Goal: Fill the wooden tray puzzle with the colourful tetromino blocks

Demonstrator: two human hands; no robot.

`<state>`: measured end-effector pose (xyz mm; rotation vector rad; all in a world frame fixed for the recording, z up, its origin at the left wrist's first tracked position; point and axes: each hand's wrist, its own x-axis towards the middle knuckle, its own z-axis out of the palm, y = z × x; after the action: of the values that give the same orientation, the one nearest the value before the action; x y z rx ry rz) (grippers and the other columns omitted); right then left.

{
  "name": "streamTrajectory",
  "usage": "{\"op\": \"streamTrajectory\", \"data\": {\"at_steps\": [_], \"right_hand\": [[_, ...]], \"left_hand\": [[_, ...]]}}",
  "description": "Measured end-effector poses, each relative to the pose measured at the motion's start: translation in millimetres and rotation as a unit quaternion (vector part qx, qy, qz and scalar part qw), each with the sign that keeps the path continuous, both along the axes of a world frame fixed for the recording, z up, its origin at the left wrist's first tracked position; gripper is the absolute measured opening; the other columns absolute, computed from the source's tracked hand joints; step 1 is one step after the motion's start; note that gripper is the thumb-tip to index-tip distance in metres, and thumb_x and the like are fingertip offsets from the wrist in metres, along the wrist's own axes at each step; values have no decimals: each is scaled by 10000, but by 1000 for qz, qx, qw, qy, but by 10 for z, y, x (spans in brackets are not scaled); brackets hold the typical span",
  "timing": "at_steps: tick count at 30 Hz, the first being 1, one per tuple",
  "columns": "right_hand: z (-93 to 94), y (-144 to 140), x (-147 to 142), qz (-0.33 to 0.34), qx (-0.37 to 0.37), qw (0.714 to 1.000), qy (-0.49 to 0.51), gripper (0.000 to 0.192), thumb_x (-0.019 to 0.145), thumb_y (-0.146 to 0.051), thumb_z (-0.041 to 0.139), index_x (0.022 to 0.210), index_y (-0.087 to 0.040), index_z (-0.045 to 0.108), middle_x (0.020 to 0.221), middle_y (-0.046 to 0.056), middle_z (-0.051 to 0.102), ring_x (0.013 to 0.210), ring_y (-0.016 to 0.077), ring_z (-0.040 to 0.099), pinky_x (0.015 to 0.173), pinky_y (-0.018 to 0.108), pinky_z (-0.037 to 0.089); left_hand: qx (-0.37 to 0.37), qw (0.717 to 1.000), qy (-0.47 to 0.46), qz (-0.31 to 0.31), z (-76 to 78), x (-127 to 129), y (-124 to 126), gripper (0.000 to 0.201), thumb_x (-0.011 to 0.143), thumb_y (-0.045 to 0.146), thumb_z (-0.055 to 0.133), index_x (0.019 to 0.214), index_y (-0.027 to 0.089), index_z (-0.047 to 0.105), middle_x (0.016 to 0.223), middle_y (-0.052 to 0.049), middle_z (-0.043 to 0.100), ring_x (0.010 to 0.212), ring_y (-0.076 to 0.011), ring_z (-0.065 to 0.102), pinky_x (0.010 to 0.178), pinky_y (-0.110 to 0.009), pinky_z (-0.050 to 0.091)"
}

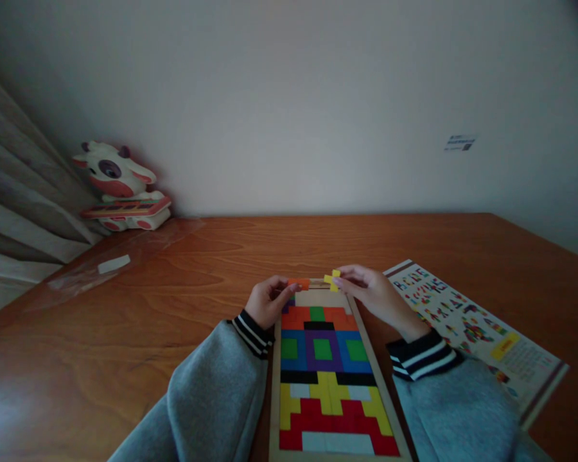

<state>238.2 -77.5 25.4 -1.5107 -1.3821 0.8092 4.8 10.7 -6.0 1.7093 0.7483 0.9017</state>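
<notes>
A wooden puzzle tray (275, 410) lies lengthwise in front of me, packed with coloured block pieces over most of its length. Bare wood shows near its far end. My left hand (268, 299) is at the tray's far left corner, pinching an orange puzzle piece (299, 283). Over the far right corner, my right hand (366, 285) grips a yellow cross-shaped puzzle piece (334, 280) between thumb and fingers. The two held pieces are a small gap apart.
To the right lies a printed sheet (467, 327) with coloured block figures. A toy cow with a keyboard (125, 192) stands at the back left beside a curtain (24, 192). Clear plastic wrap (81, 279) with a white label lies before it.
</notes>
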Motion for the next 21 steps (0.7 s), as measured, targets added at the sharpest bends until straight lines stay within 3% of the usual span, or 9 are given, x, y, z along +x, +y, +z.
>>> {"op": "streamTrajectory", "data": {"at_steps": [5, 11, 16, 21], "right_hand": [[-112, -40, 283, 13, -55, 996, -63, 278, 845, -415, 632, 1039, -217, 658, 955, 63, 753, 902, 225, 702, 829, 356, 512], [-149, -44, 277, 26, -66, 982, -174, 273, 830, -416, 636, 982, -200, 710, 832, 37, 702, 727, 179, 619, 663, 302, 455], [-175, -42, 300, 54, -74, 972, -216, 261, 819, -414, 656, 965, -209, 728, 774, 17, 633, 677, 155, 555, 612, 277, 410], [-117, -65, 308, 48, -54, 975, -212, 270, 858, -440, 610, 968, -223, 728, 765, 19, 650, 688, 172, 571, 623, 293, 427]], "left_hand": [[9, 999, 34, -2, -7, -4, 17, 385, 848, 512, 653, 901, 134, 702, 800, -68, 726, 685, -148, 653, 614, -234, 502], [5, 999, 48, -1, -22, -9, 11, 383, 839, 512, 663, 897, 136, 708, 778, -56, 713, 663, -140, 639, 594, -223, 488], [14, 998, 64, -1, -4, -11, 11, 387, 842, 512, 659, 906, 136, 717, 801, -65, 723, 672, -148, 643, 605, -230, 498], [93, 992, 87, -3, 33, -26, 23, 327, 876, 462, 630, 894, 159, 750, 830, -67, 701, 720, -158, 628, 638, -243, 492]]}}
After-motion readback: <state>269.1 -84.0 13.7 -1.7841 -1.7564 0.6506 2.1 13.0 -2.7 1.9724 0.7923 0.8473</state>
